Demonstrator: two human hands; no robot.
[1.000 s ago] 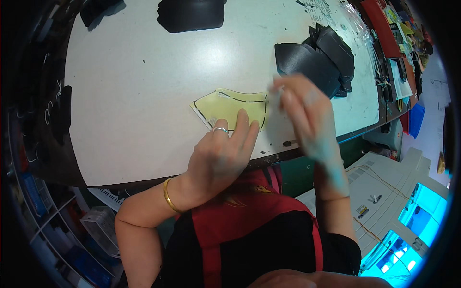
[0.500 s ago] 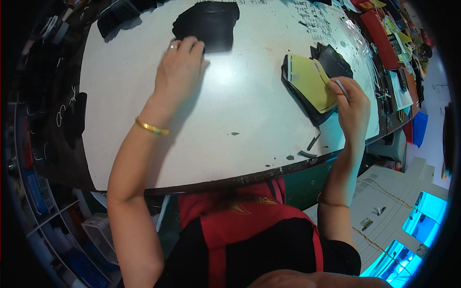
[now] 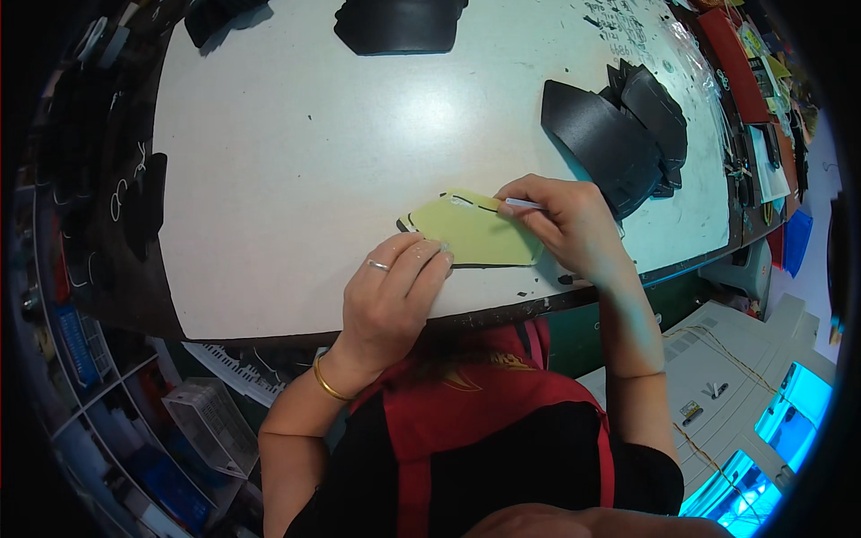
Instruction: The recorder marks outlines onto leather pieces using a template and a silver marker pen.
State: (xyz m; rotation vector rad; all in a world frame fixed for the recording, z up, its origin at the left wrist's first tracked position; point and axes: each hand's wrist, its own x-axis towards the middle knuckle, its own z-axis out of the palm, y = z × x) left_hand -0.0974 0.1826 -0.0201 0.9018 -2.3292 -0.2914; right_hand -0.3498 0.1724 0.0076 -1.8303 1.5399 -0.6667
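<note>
A yellow-green flat template (image 3: 493, 240) with dark-edged slots lies over a black piece that shows along its edges, near the table's front. My left hand (image 3: 395, 282), wearing a ring and a gold bracelet, has its closed fingers pressed on the template's left end. My right hand (image 3: 569, 220) pinches a slim pale pen-like stick (image 3: 526, 204), its tip by the slot at the template's far edge. The stick's exact kind does not show. Beyond my right hand a fanned stack of black pieces (image 3: 596, 134) lies on the white tabletop (image 3: 269, 224).
Another stack of black pieces (image 3: 399, 27) lies at the far side, and more dark pieces (image 3: 220, 20) at the far left. Small dark scraps (image 3: 567, 280) sit near the front edge. A red box (image 3: 734, 63) stands at the right; a white basket (image 3: 211, 426) is below left.
My right hand has brought the yellow-green template from the right stack to the front middle. My left hand has left the far stack and come down onto the template.
</note>
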